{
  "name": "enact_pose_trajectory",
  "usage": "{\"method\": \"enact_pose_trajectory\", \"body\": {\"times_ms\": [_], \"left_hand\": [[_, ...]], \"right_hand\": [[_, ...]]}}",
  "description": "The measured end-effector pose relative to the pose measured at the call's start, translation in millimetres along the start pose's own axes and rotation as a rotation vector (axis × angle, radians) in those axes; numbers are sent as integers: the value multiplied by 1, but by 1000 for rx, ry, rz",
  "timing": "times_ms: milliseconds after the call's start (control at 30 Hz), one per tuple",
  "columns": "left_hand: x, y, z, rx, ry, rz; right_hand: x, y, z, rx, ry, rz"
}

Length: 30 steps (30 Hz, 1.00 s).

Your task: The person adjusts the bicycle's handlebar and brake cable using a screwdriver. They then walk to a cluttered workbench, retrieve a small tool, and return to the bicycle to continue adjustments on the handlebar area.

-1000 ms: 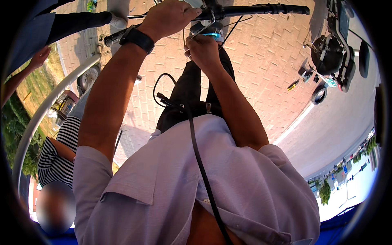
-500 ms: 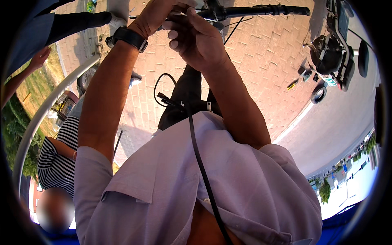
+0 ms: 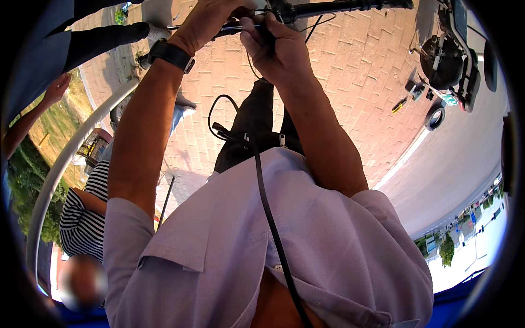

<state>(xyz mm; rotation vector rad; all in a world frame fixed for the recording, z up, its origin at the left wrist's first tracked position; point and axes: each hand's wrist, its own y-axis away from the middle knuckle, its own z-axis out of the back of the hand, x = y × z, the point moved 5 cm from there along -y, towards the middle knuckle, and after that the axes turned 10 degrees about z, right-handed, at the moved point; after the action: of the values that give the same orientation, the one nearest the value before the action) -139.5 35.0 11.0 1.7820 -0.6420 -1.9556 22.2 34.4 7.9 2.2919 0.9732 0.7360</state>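
Head cam: handlebar ran along top edge. L hand & R hand were close together nr its middle; R fingers curled, L's mostly hidden, couldn't tell what either gripped. Steady handlebar, light fingertip pressure prob. best.

One head-worn fisheye looks down, close over the shirt

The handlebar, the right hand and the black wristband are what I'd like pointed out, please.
Handlebar (image 3: 339, 7): head view, its right bar.
Right hand (image 3: 289, 53): head view, its middle.
Black wristband (image 3: 169, 53): head view, its strap.
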Motion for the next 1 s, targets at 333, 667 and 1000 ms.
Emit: {"method": "enact_pose_trajectory", "body": {"times_ms": [333, 667, 1000], "left_hand": [[5, -3, 0, -44, 132, 123], [11, -5, 3, 60, 200, 149], [6, -7, 4, 18, 130, 92]], "right_hand": [[-5, 1, -1, 5, -79, 12], [-3, -1, 4, 121, 118, 94], [-28, 27, 5, 92, 110, -27]]}}
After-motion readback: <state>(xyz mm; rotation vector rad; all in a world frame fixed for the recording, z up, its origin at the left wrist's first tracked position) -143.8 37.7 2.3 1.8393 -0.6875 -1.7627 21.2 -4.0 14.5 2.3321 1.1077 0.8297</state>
